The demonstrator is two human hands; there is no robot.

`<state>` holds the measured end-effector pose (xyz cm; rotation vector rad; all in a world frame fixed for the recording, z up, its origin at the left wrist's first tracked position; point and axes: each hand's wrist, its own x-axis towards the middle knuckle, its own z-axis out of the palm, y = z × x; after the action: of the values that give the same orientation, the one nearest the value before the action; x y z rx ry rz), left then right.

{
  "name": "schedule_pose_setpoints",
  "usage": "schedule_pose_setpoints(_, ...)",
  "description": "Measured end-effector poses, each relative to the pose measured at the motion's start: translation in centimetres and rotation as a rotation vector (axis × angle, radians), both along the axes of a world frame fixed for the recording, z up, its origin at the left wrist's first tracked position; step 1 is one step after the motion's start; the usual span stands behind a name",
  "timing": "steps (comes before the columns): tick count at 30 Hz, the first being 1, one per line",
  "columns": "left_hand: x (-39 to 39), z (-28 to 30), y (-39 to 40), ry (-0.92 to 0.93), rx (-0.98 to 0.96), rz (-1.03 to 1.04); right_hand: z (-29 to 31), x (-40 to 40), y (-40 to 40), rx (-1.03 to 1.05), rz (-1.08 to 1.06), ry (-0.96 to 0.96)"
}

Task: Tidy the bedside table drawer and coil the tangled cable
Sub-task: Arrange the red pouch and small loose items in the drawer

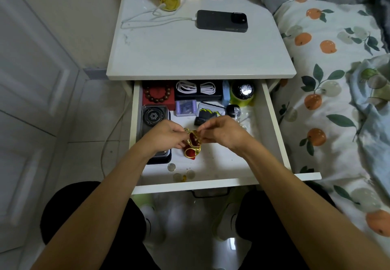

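Observation:
The white drawer [274, 126] of the bedside table is pulled open. Over its middle, my left hand [166, 135] and my right hand [223, 131] both pinch a small red and gold pouch-like ornament [193, 143] from either side. At the drawer's back lies a coiled white cable [197, 87] on a dark case. A red box with a brown bead bracelet [157, 95] sits back left. A dark round-patterned box [153, 116] lies left, partly under my left hand. On the table top a black phone [221, 20] is plugged into a loose white cable [147, 17].
A green round can [242, 93], a purple packet [186, 107], a black-yellow packet [210, 112] and a small black item [233, 110] fill the back. Coins [172, 167] lie near the front edge. Bottles stand at the table's back. The bed [337, 79] is right, a door left.

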<state>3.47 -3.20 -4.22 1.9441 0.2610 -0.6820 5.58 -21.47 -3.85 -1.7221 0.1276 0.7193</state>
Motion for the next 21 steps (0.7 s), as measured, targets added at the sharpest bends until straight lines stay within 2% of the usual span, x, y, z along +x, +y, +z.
schedule_pose_setpoints(8, 0.0, 0.0, -0.1, -0.003, 0.001, -0.006, 0.4, -0.1, 0.2, -0.030, -0.015, -0.004)
schedule_pose_setpoints(16, 0.1, -0.2, 0.1, -0.002, 0.001, 0.003, 0.4, -0.2, 0.3, -0.123, 0.038, -0.142)
schedule_pose_setpoints(19, 0.0, -0.2, 0.1, -0.009, 0.009, -0.006, -0.5, -0.3, -0.7, -0.254, 0.030, -0.134)
schedule_pose_setpoints(21, 0.1, -0.3, 0.1, -0.016, 0.020, -0.015, -1.1, -0.5, -1.5, -0.435, 0.141, -0.171)
